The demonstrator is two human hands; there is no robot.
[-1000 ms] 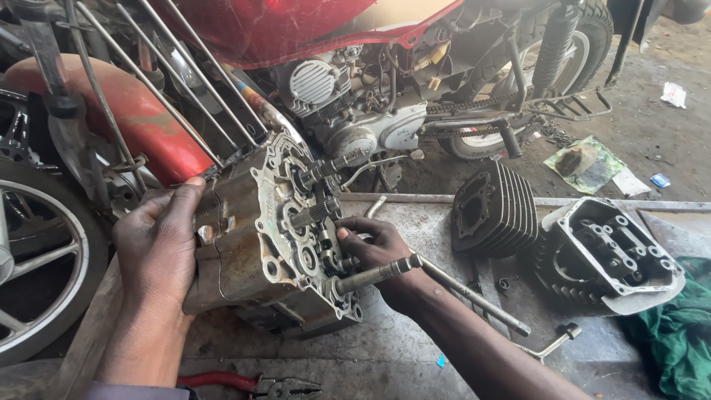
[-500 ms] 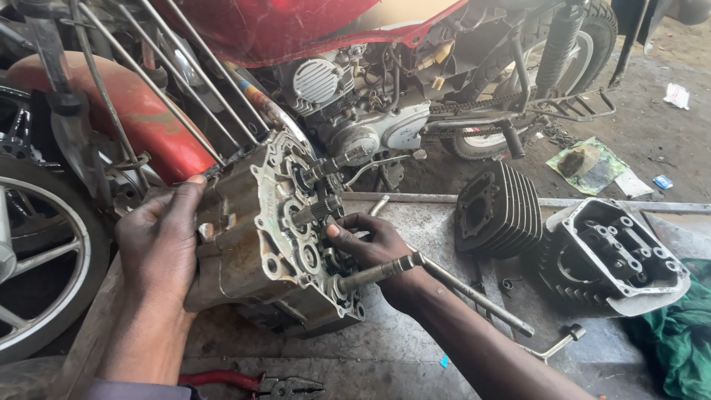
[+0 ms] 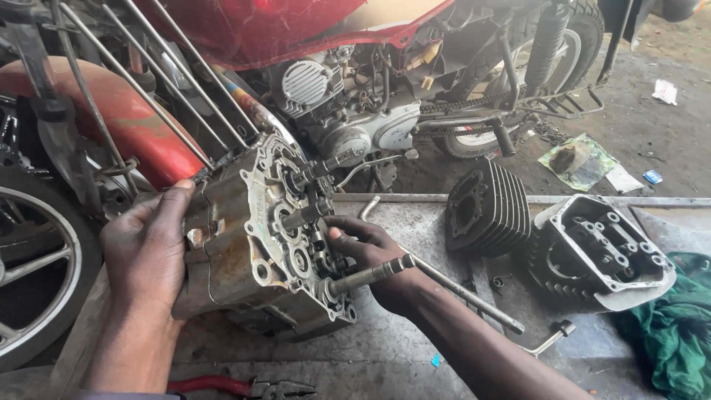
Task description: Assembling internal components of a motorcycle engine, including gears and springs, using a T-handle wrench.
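the engine crankcase half [image 3: 244, 244] sits tipped up on its side at the near left of the metal worktop [image 3: 415, 222], open face turned to the right, grimy grey aluminium with a pale gasket edge, a few splined shafts [image 3: 315, 172] and small gears poking out of it. left hand [image 3: 148, 248] is flat against the outer wall of the case, palm and fingers spread and pressing on it rather than wrapped round anything, so that grip is open. right hand [image 3: 378, 259] has its fingers curled in on the gear cluster [image 3: 320, 248] in the middle of the open face, grip closed on the gears, though i can't tell how many it actually has hold of. a long steel shaft [image 3: 437, 285] runs out from the lower part of the case, under the right wrist and off to the right. further right on the worktop there's a black finned cylinder [image 3: 489, 207] and, beside it, a cylinder head [image 3: 600, 255] lying open side up with rockers and studs showing inside; green rag [image 3: 674, 326] at the right edge, red-handled pliers [image 3: 237, 385] near the front. red motorcycle [image 3: 355, 89] parked behind. compared with half a second back, the right fingers have pushed a bit deeper into the gears, left hand and case haven't really budged.
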